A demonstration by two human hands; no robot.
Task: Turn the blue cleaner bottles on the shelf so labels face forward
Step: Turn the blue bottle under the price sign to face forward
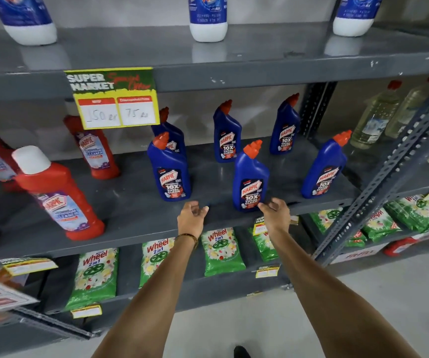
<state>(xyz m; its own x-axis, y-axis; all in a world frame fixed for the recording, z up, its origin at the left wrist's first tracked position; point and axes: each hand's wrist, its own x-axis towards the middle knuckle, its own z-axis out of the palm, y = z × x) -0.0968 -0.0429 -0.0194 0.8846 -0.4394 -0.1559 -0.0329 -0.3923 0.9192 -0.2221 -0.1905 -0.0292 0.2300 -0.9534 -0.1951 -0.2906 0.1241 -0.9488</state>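
Six blue cleaner bottles stood on the middle shelf [136, 210] of a grey metal rack, three toward the back and three nearer the front edge. Every label that could be read faced forward: the front-left bottle [170, 169], the front-centre bottle [251, 178], the front-right bottle [323, 167], the back-centre bottle [227, 133] and the back-right bottle [285, 126]. The back-left bottle [170, 130] was partly hidden behind the front-left one, though part of its label showed. Both hands were empty. The left hand [191, 218] hovered over the shelf's front edge with fingers loosely curled and held nothing; the right hand [275, 214] was open, its fingertips [261, 205] at the base of the front-centre bottle, whether touching or just beside could not be told. The step in hand was judged to be a final alignment or check of the front-centre bottle, and the task appeared close to complete. The next move would call for a light grip on that bottle's body and a small twist about its upright axis, or for reaching behind the front-left bottle to check the hidden one. Red bathroom-cleaner bottles [58, 197] stood to the left, well apart from the hands; a yellow price sign [116, 99] hung from the upper shelf and screened part of the back row. The tall narrow bottles would probably tip if knocked at the neck, and the front row stood in the way of the back row.
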